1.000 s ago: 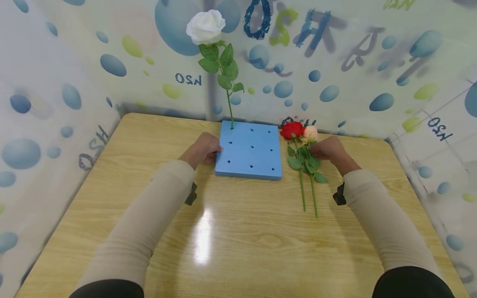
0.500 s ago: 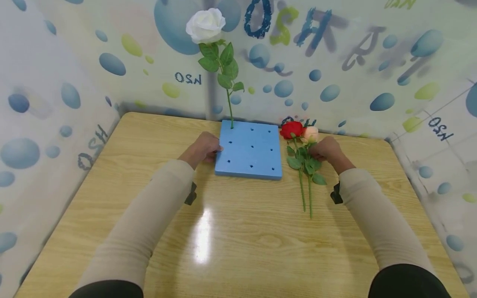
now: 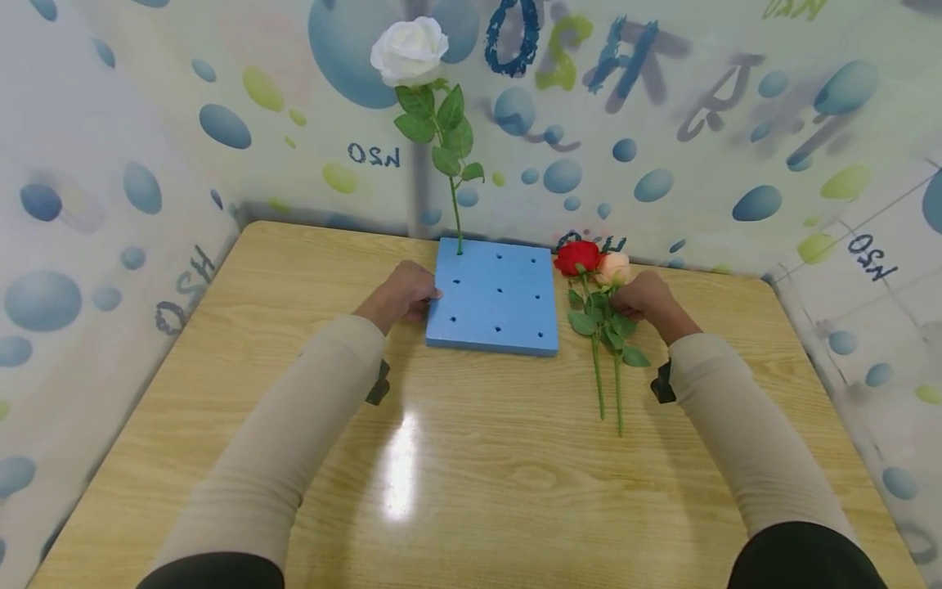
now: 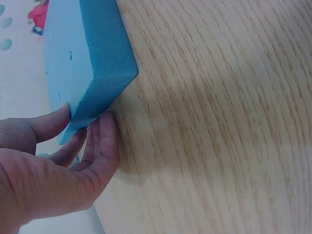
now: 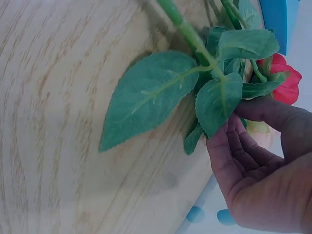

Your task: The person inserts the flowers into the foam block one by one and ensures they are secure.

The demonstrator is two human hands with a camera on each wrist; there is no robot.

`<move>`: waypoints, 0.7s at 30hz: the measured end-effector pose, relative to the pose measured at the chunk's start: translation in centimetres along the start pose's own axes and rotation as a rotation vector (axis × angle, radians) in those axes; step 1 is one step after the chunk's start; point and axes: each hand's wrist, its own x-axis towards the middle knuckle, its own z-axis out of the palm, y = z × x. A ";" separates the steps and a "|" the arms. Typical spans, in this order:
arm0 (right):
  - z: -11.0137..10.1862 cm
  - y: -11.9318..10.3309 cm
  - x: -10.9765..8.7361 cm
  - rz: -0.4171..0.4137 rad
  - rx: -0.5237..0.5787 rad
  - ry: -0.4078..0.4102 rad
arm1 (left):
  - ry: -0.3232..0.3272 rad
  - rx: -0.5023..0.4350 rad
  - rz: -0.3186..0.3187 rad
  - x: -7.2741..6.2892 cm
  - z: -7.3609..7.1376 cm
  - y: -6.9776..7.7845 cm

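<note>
A blue foam board [image 3: 491, 307] with rows of small holes lies on the table. A white artificial rose [image 3: 410, 53] stands upright in its back left hole. My left hand [image 3: 405, 292] grips the board's left edge, thumb on top and fingers against the side [image 4: 104, 139]. Right of the board, a red rose [image 3: 577, 258] lies beside a peach rose [image 3: 612, 268], their leafy stems overlapping. Just below the peach bloom, my right hand [image 3: 648, 298] pinches that rose among its leaves [image 5: 218, 100]; the fingertips are partly hidden behind a leaf.
The wooden table [image 3: 500, 474] runs back to a wall [image 3: 559, 139] covered in printed bubbles and letters. Side walls border the table at left and right. The white rose's bloom rises high in front of the back wall.
My right hand has shifted slightly left on the peach rose. Its stem end swung left, then partly back right. My left hand and the board hold their place.
</note>
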 end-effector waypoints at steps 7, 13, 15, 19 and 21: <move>-0.9 0.2 -0.2 -0.011 -0.010 0.005 | 0.001 -0.002 -0.002 -0.3 0.0 0.2; -1.7 0.1 -0.8 -0.062 0.065 -0.001 | -0.008 0.013 0.006 -0.3 0.0 0.3; -2.0 0.1 -1.1 -0.077 0.113 -0.005 | -0.006 0.017 0.005 -0.3 0.0 0.3; -2.5 -0.3 -1.5 -0.100 0.213 -0.033 | 0.004 0.029 0.003 -0.4 0.0 0.4; -2.7 -0.5 -1.8 -0.098 0.251 -0.038 | 0.008 0.030 -0.001 -0.5 0.0 0.4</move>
